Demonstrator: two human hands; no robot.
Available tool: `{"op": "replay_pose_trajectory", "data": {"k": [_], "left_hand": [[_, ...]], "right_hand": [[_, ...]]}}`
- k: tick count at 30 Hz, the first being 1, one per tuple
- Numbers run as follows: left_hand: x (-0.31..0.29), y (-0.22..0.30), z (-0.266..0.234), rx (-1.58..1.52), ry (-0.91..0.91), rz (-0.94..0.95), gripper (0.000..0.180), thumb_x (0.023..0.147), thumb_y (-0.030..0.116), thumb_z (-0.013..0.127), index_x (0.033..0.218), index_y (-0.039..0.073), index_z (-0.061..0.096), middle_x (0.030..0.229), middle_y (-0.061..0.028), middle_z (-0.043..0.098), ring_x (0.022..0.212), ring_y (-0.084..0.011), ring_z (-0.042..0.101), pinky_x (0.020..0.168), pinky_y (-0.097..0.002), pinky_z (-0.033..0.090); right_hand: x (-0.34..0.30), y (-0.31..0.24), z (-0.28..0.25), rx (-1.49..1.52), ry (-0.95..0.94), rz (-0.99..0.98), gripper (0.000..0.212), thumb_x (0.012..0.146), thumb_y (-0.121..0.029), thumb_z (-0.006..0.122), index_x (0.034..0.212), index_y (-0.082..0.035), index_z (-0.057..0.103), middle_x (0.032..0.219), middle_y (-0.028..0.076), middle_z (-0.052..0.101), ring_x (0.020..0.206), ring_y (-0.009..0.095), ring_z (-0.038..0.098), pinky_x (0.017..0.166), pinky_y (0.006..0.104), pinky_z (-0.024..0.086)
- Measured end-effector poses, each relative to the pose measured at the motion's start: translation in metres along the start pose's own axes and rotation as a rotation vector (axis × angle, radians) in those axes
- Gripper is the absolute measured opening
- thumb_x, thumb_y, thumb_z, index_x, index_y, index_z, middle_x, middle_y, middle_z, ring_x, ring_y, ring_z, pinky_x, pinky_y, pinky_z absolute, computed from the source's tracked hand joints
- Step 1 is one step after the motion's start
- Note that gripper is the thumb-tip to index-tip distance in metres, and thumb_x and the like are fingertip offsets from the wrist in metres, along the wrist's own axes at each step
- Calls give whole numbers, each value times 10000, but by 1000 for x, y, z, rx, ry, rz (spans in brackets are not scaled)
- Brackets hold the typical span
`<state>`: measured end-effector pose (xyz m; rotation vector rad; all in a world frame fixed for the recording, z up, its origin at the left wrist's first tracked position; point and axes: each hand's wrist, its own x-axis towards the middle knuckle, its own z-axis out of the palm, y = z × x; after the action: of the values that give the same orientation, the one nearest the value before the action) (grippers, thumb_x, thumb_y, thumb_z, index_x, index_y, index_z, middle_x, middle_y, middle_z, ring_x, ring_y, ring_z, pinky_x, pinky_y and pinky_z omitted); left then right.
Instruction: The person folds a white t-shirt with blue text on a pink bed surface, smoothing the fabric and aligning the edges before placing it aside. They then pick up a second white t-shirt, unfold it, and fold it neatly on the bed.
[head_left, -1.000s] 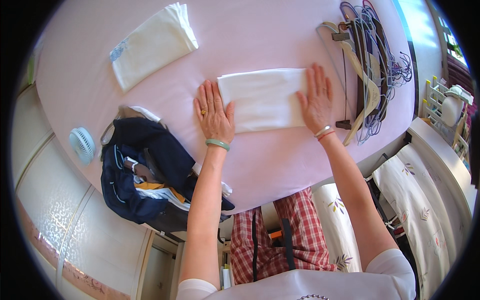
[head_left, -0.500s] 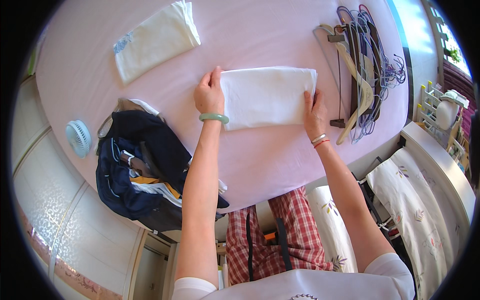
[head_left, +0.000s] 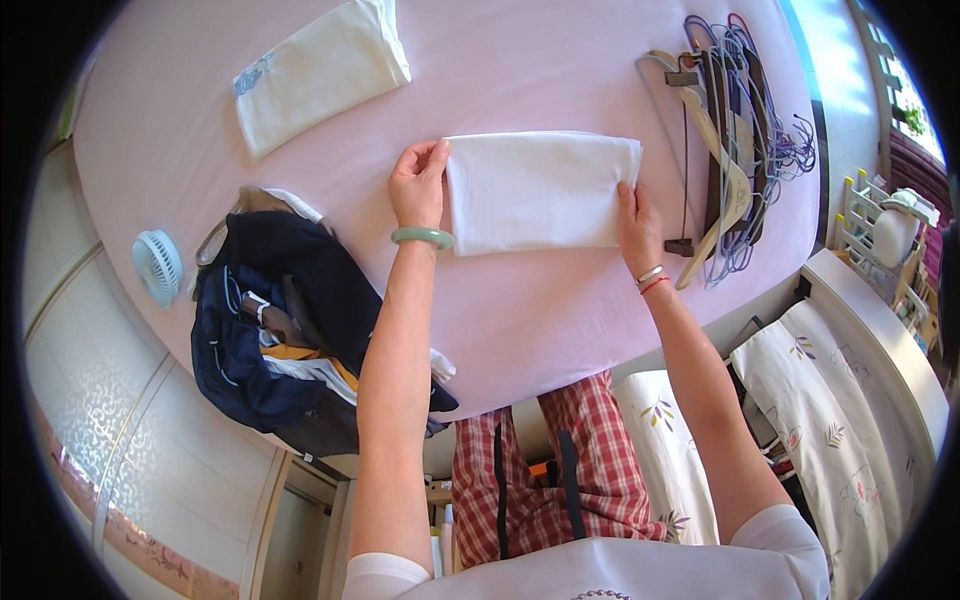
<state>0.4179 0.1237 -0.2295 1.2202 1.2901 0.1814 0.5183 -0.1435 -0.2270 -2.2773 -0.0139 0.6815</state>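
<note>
A folded white cloth [head_left: 540,195], roughly rectangular, is held flat over the pink bed sheet [head_left: 500,330]. My left hand [head_left: 418,185], with a green bangle at its wrist, pinches the cloth's far left corner between thumb and fingers. At the right edge, my right hand [head_left: 640,228] grips the cloth with the thumb on top and the fingers mostly hidden beneath. Another folded white cloth [head_left: 320,85], with a blue pattern at one corner, lies farther off to the left.
A pile of dark clothes [head_left: 270,320] lies at the bed's left edge, beside a small light-blue fan [head_left: 157,267]. Several hangers [head_left: 735,180] lie heaped on the right. White patterned fabric [head_left: 815,400] hangs below the bed's right side.
Both hands have shifted slightly, the right one a little to the right, drawing the white cloth's edge with it. The cloth looks smoother and pulled straighter.
</note>
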Motion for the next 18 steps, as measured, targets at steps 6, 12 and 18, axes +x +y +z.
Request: {"op": "replay_pose_trajectory", "data": {"k": [6, 12, 18], "left_hand": [[-18, -25, -7, 293, 86, 198, 338, 922, 350, 627, 957, 13, 616, 846, -35, 662, 724, -117, 607, 656, -261, 489], [-49, -16, -5, 394, -109, 15, 381, 918, 388, 632, 845, 14, 614, 733, 7, 598, 654, -90, 513, 590, -256, 413], [-50, 25, 10, -48, 39, 304, 269, 982, 269, 559, 876, 23, 584, 736, 79, 433, 670, -34, 339, 593, -206, 315]], "right_hand": [[-9, -14, -12, -25, -55, -9, 305, 975, -264, 519, 873, 23, 515, 667, 140, 451, 597, 239, 371, 571, 345, 375], [-15, -34, -15, 76, -82, -64, 182, 948, -155, 548, 961, 26, 532, 728, 163, 496, 632, 274, 449, 610, 354, 411], [38, -110, -37, -96, 30, -463, 146, 940, -77, 523, 1045, 20, 552, 842, 192, 587, 743, 342, 556, 669, 362, 453]]}}
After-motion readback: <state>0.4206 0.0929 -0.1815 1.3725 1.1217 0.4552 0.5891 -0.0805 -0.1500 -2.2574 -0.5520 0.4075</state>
